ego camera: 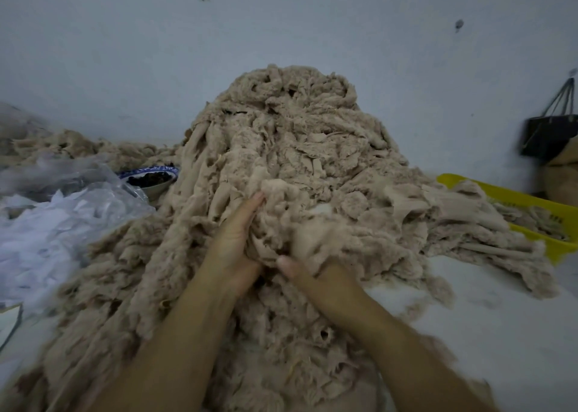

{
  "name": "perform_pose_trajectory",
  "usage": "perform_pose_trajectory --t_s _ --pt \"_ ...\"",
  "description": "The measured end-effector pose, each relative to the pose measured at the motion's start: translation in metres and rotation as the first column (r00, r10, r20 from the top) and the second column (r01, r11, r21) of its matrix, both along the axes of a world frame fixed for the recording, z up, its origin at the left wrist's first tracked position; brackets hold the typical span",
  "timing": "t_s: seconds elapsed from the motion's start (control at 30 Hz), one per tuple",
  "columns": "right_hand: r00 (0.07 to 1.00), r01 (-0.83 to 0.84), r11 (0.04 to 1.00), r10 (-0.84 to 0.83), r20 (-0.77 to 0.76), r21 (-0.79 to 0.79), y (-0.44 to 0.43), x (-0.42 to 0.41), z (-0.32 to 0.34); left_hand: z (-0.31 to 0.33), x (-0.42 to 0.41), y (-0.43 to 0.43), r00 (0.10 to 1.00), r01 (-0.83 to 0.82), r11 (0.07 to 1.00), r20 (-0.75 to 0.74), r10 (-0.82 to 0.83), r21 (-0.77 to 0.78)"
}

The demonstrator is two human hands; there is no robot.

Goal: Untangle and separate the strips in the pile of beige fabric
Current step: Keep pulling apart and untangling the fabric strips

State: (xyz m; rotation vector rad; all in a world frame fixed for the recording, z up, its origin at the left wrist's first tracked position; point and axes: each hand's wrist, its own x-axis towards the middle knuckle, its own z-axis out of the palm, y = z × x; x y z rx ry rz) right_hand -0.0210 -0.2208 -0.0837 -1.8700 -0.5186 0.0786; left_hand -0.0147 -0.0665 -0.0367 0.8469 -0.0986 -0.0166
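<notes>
A tall pile of tangled beige fabric strips [291, 149] fills the middle of the head view and spreads toward me. Both hands are dug into its front. My left hand [233, 242] lies against a bunch of strips [281, 211], fingers stretched upward along it and thumb curled into the cloth. My right hand [312, 264] grips the same bunch from the right; only its thumb and wrist show, the fingers are buried under the fabric.
Clear plastic bags with white scraps [53, 224] lie at the left. A blue-rimmed bowl of dark bits [150, 178] sits behind them. A yellow tray [531, 205] holding beige strips is at the right, with a dark bag [550, 136] hanging on the wall beyond.
</notes>
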Motion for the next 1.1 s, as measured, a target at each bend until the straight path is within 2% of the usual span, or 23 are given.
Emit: perform_pose_trajectory --t_s 0.03,0.1,0.13,0.17,0.23,0.27,0.33,0.4,0.47,0.53,0.6,0.67,0.77,0.87,0.97,1.07,1.1 --pt "0.994 -0.101 0.99 0.105 0.04 -0.093 0.007 -0.005 0.001 -0.001 0.001 0.001 1.0 0.005 1.0 -0.013 -0.005 -0.008" --pt "0.961 -0.198 0.913 0.251 0.111 -0.356 0.018 -0.008 -0.002 -0.002 0.003 0.001 0.997 0.044 0.999 -0.059 -0.045 -0.013" --pt "0.951 -0.228 0.885 0.292 0.1 -0.407 0.02 -0.009 -0.003 -0.002 0.004 -0.001 0.997 0.045 0.999 -0.069 -0.045 0.007" --pt "0.951 -0.267 0.881 0.305 0.039 -0.391 0.02 -0.008 -0.003 -0.003 0.004 -0.003 0.997 0.046 0.998 -0.061 -0.044 0.034" --pt "0.961 -0.276 0.928 0.264 -0.08 -0.249 0.012 -0.005 -0.001 -0.005 0.005 -0.008 0.998 0.039 0.996 -0.052 -0.035 0.08" --pt "0.978 -0.205 0.962 0.192 -0.087 -0.181 0.006 -0.002 0.001 -0.007 0.005 -0.009 0.998 0.03 0.996 -0.059 -0.025 0.083" --pt "0.991 0.059 0.998 -0.06 -0.121 -0.011 -0.003 0.005 0.007 -0.011 0.005 -0.009 0.999 0.034 0.994 -0.043 -0.03 0.1" --pt "0.938 0.342 0.909 -0.314 -0.149 0.238 -0.01 0.012 0.011 -0.015 0.004 -0.009 1.0 0.011 0.984 -0.015 -0.009 0.177" --pt "0.913 0.373 0.836 -0.407 -0.001 0.403 -0.013 0.012 0.013 -0.015 0.002 -0.011 1.0 -0.023 0.962 -0.006 0.026 0.274" --pt "0.931 0.304 0.872 -0.358 0.076 0.383 -0.01 0.009 0.012 -0.017 0.001 -0.013 1.0 -0.012 0.936 0.005 0.011 0.35" --pt "0.953 0.256 0.935 -0.287 0.1 0.246 -0.005 0.009 0.008 -0.018 0.0 -0.016 1.0 0.017 0.912 0.008 -0.022 0.41" --pt "0.957 0.244 0.955 -0.265 0.119 0.166 -0.002 0.012 0.005 -0.019 0.0 -0.018 0.999 0.031 0.905 0.009 -0.038 0.424" --pt "0.947 0.294 0.94 -0.311 0.081 0.176 -0.007 0.015 0.005 -0.019 0.002 -0.018 1.0 0.013 0.931 -0.011 -0.01 0.365" --pt "0.934 0.334 0.888 -0.356 0.015 0.315 -0.011 0.012 0.007 -0.021 0.005 -0.019 1.0 0.0 0.914 -0.002 0.0 0.406" --pt "0.932 0.31 0.874 -0.357 0.062 0.375 -0.009 0.008 0.013 -0.027 0.005 -0.022 0.994 -0.091 0.759 0.109 0.026 0.645" --pt "0.933 0.301 0.94 -0.325 0.155 0.16 -0.003 0.011 0.012 -0.03 0.001 -0.027 0.979 -0.127 0.645 0.198 -0.038 0.753" --pt "0.925 0.317 0.939 -0.337 0.174 0.134 -0.001 0.012 0.012 -0.03 0.002 -0.028 0.976 -0.139 0.616 0.211 -0.045 0.775"
